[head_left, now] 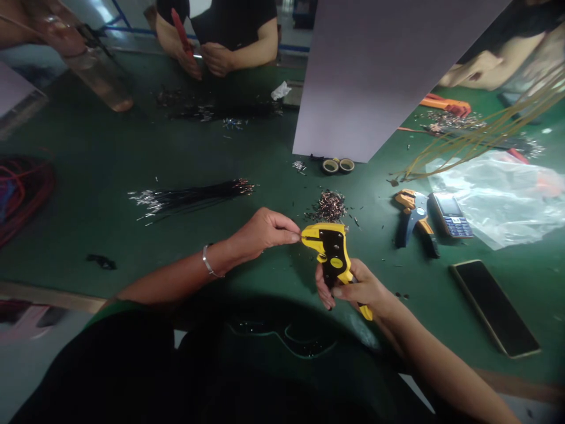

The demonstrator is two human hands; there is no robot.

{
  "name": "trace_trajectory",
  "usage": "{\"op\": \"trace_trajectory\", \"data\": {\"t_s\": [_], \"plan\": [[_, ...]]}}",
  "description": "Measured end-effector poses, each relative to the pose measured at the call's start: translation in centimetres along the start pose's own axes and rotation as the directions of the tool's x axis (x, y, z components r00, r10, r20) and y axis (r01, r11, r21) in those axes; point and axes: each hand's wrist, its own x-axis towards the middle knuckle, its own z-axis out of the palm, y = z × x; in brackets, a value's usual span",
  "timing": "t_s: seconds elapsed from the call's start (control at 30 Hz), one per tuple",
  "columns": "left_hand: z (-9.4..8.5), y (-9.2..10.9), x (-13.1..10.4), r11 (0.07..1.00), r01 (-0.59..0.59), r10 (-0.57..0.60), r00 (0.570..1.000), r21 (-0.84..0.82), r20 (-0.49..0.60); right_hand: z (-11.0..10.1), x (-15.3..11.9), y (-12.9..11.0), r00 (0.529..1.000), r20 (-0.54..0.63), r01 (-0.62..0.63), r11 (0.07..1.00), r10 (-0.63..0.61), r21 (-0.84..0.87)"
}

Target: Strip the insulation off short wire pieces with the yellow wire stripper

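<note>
Left hand pinched at the nose of a yellow tool, right hand closed on its handles

The right hand (pixel 362 285) has its grip wrapped around the handles of the yellow tool (pixel 338 244), holding it raised over the green desk (pixel 247 153), nose turned left. How far the handles are squeezed, I cannot tell. The left hand (pixel 265 232) has a narrow grip: thumb and forefinger are pressed together right at the tool's nose. Whatever lies between those fingertips is too small to make out.

Just beyond the tool is a heap of small clippings (pixel 331 205), with two tape rolls (pixel 338 166) farther back. A bundle of black wires (pixel 189 197) lies to the left. To the right are a blue and orange tool (pixel 415 213), a keypad phone (pixel 452 215) just beside it, and a smartphone (pixel 497 309) nearer the person.
</note>
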Motion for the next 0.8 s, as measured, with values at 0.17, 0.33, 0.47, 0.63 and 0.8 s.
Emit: {"op": "trace_trajectory", "data": {"t_s": [0.17, 0.33, 0.47, 0.63, 0.8], "plan": [[0.0, -0.1, 0.0, 1.000, 0.007, -0.007, 1.000, 0.014, 0.002, 0.2, 0.0, 0.0, 1.000, 0.001, -0.005, 0.999, 0.005, 0.032], [0.0, -0.1, 0.1, 0.999, 0.019, -0.019, 1.000, 0.027, 0.007, 0.8, -0.2, 0.0, 0.998, -0.052, -0.042, 0.999, 0.043, 0.028], [-0.1, -0.3, 0.3, 1.000, 0.008, -0.008, 1.000, 0.005, 0.019, 1.2, -0.4, 0.0, 0.992, -0.103, -0.066, 0.998, 0.067, 0.011], [-0.3, -0.7, 0.6, 1.000, -0.025, 0.025, 0.999, 0.001, 0.039, 1.3, -0.4, 0.1, 0.987, -0.130, -0.103, 0.994, 0.099, -0.020], [-0.5, -1.1, 0.9, 0.999, -0.045, 0.045, 0.998, 0.005, 0.055, 1.2, -0.3, 0.3, 0.984, -0.144, -0.112, 0.993, 0.107, -0.032]]}}
